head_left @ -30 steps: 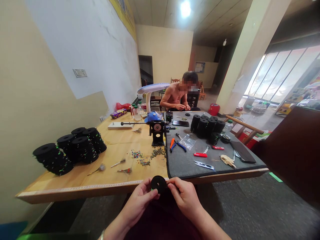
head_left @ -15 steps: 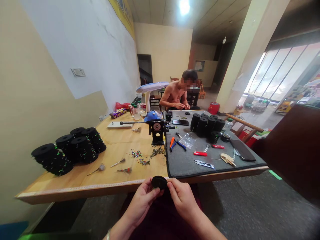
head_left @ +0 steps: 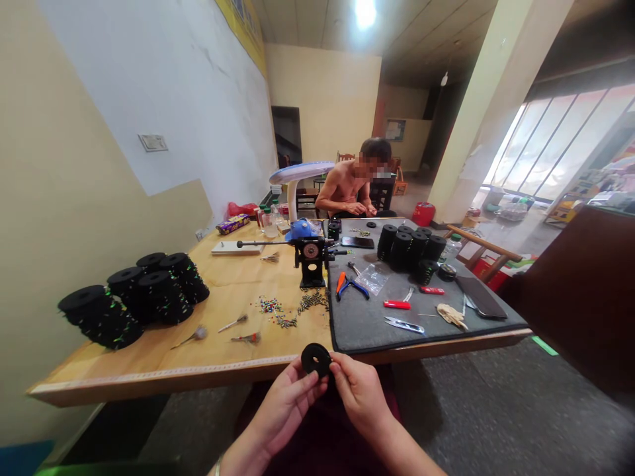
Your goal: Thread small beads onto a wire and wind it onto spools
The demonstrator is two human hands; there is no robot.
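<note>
Mid-table, beyond the hands, a black dial machine (head_left: 311, 259) stands, and pliers (head_left: 354, 287) lie on the grey mat (head_left: 367, 330). I count five black stacks (head_left: 166, 294) at left and three brushes (head_left: 198, 334) nearer. The black disc (head_left: 315, 359) sits gripped in the left hand (head_left: 292, 396); the right hand (head_left: 360, 383) pinches beside its right rim, on what I can't tell.

Counting one held black disc (head_left: 309, 355), plus five black stacks (head_left: 157, 299) and four bristly bundles (head_left: 252, 338) on the wood (head_left: 231, 274). Mat (head_left: 364, 327) has one pliers (head_left: 340, 284), one snips (head_left: 405, 325), two small red things (head_left: 397, 305).
</note>
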